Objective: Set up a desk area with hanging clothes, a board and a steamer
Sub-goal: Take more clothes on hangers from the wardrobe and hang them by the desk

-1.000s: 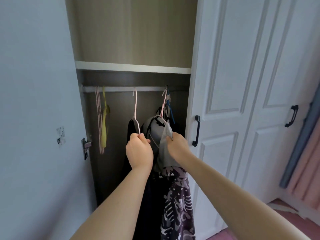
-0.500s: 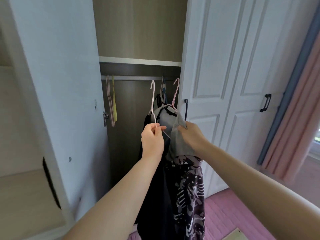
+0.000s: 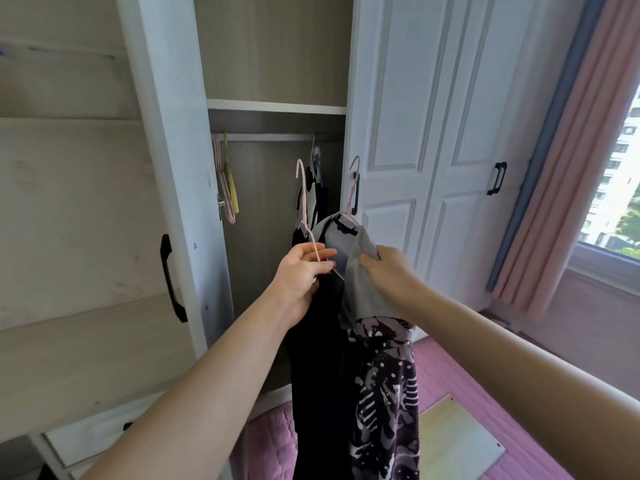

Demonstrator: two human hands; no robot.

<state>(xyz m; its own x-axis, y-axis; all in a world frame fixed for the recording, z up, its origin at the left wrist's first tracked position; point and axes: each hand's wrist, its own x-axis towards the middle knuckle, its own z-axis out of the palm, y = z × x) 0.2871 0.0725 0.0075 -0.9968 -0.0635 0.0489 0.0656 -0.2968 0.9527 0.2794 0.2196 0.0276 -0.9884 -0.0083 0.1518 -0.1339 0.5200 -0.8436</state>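
My left hand (image 3: 302,271) pinches the wire of a pale pink hanger (image 3: 304,209) that carries a long black garment (image 3: 318,375). My right hand (image 3: 388,268) grips the shoulder of a grey top (image 3: 360,282) on a second pink hanger (image 3: 354,188), with a dark patterned garment (image 3: 384,393) hanging below it. Both hangers are off the wardrobe rail (image 3: 270,137) and held in front of the open wardrobe. A light wooden board (image 3: 457,441) lies on the pink floor at the lower right.
The open wardrobe door (image 3: 166,168) with a black handle stands at the left. Spare pink and yellow hangers (image 3: 227,188) and a few clothes (image 3: 315,188) remain on the rail. Closed white doors (image 3: 433,150), a pink curtain (image 3: 571,168) and a window are to the right.
Both hangers have come off the rail and moved out of the wardrobe toward me. My view has pulled back and turned right, showing the floor, board and window.
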